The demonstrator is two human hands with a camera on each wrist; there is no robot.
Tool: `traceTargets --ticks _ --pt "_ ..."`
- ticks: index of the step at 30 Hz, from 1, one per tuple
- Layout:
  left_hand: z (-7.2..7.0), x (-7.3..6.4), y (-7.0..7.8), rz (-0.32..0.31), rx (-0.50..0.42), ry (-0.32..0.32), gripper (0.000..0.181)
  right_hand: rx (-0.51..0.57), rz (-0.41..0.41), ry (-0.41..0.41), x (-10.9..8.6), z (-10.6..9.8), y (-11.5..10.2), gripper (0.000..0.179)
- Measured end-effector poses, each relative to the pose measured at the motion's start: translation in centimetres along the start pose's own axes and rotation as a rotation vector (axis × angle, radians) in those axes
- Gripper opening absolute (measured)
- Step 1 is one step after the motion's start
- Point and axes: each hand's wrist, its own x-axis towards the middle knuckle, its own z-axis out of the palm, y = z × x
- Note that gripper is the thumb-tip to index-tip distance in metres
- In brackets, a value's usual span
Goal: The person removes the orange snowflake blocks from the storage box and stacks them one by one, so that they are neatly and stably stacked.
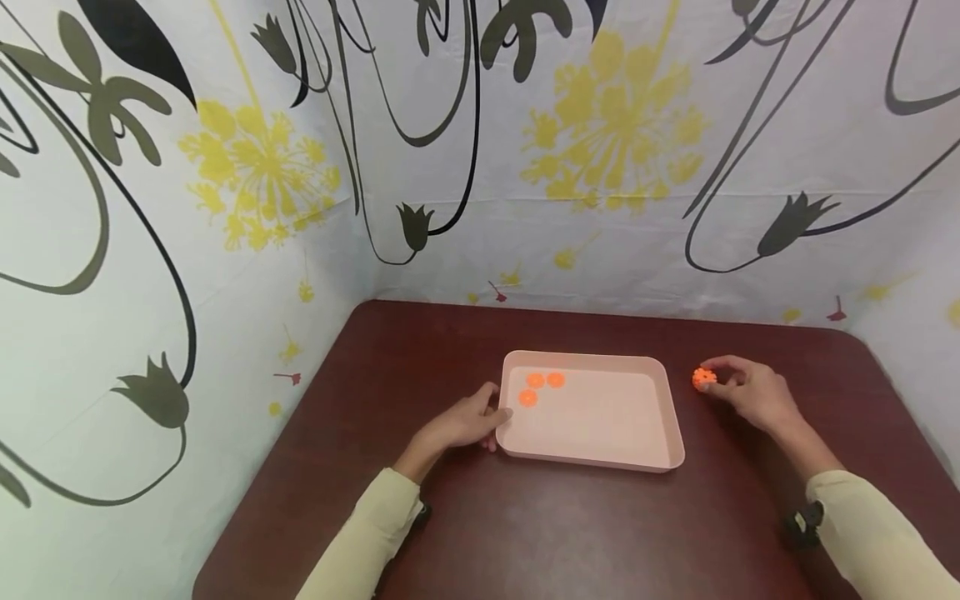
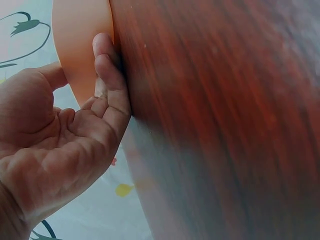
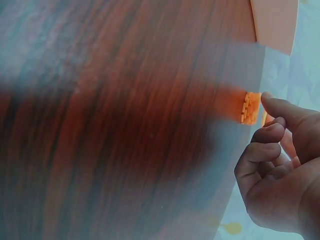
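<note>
My left hand (image 1: 461,421) grips the left side of a shallow pink tray (image 1: 600,421), thumb over the rim and the other fingers against the outer wall. In the left wrist view those fingers (image 2: 111,75) lie along the tray's side, close to the tabletop. Three flat orange discs, one of them a front disc (image 1: 528,398), lie in the tray's back left part. Right of the tray, my right hand (image 1: 759,396) pinches a small orange toothed piece (image 1: 703,379) between thumb and fingertips. From the right wrist, this piece (image 3: 251,108) looks like several notched discs stacked together.
The dark reddish wooden table (image 1: 585,533) has rounded back corners and a glossy top. Behind it and to the left hangs a white cloth (image 1: 450,167) printed with flowers. A dark wrist device (image 1: 806,523) sits at my right sleeve.
</note>
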Motion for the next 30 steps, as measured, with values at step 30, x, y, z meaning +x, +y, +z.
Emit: traceTargets --ticks 30 --pt "0.1 0.1 -0.2 0.006 0.014 0.007 0.04 0.043 -0.117 0.064 -1.0 -0.1 -5.8 0.057"
